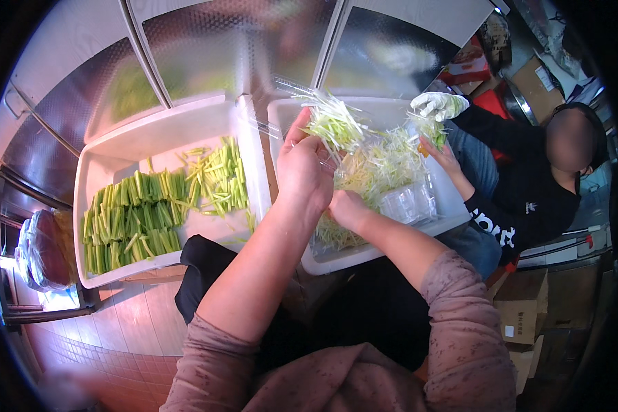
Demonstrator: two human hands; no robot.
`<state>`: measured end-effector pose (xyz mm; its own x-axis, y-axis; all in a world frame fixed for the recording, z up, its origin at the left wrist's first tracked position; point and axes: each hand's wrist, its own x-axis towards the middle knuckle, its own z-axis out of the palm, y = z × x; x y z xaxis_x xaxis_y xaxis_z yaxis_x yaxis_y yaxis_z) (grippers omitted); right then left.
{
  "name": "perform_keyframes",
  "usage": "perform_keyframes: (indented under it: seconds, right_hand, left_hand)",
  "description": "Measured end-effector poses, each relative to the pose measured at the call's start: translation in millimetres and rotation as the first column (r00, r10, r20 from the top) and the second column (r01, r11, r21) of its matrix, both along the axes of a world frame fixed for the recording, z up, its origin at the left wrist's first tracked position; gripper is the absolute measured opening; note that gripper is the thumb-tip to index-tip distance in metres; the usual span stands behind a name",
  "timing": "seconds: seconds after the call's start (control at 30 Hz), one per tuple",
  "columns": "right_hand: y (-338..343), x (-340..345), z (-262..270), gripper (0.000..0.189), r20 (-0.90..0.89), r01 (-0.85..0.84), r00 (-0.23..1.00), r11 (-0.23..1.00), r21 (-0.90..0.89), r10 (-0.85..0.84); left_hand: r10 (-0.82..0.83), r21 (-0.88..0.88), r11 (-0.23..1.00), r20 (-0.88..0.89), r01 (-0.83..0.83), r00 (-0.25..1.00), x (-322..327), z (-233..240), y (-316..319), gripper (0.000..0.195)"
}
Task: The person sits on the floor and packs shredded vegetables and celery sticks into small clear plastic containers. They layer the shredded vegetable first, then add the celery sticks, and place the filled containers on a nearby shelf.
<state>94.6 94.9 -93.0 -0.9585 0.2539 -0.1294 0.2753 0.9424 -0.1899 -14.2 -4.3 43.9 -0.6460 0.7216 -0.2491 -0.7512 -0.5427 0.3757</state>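
My left hand (305, 162) holds up an open clear plastic clamshell container, its see-through lid (261, 123) swung out to the left. Pale green and white vegetable shreds (337, 123) are heaped in the container. Just below my left wrist, my right hand (347, 210) is low at the bin of shreds. Its fingers are mostly hidden, so I cannot see what they hold. A large white plastic bin (322, 267) carries a loose mass of fine shreds (376, 170). More empty clear containers (409, 202) lie on the shreds at the right side.
A second white bin (252, 170) at left has rows of cut green stalks (134, 213). At right sits a co-worker (530, 170), one gloved hand (439, 105) and one bare hand handling a filled container. Steel-fronted cabinets (195, 56) stand behind; a cardboard box (520, 306) is lower right.
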Motion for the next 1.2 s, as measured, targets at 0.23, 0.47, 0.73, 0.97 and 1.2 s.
perform_keyframes:
  seconds: [0.23,0.47,0.73,0.97,1.2]
  right_hand:
    - [44,17,99,0.007,-0.249,0.287,0.879,0.867,-0.407,-0.407]
    - [30,28,184,0.011,-0.588,0.067,0.689,0.845,-0.531,-0.424]
    - [16,18,171,0.017,-0.642,0.091,0.766,0.988,0.122,0.009]
    - [-6,-22,200,0.023,-0.59,0.093,0.8,0.994,-0.055,-0.108]
    - [-61,-184,122,0.033,-0.095,-0.824,0.505,0.512,0.244,0.858]
  left_hand:
    - [0.032,-0.07,0.997,-0.026,-0.033,0.999,-2,-1,-1,0.058]
    - [-0.151,-0.142,0.979,-0.043,0.143,0.988,30,-9,4,0.059]
    - [-0.122,-0.133,0.985,-0.069,0.112,0.99,34,-23,7,0.061]
    - [-0.007,-0.193,0.981,-0.052,-0.003,0.999,47,-46,29,0.059]
    - [-0.137,-0.234,0.968,-0.175,0.094,0.975,63,-51,31,0.028]
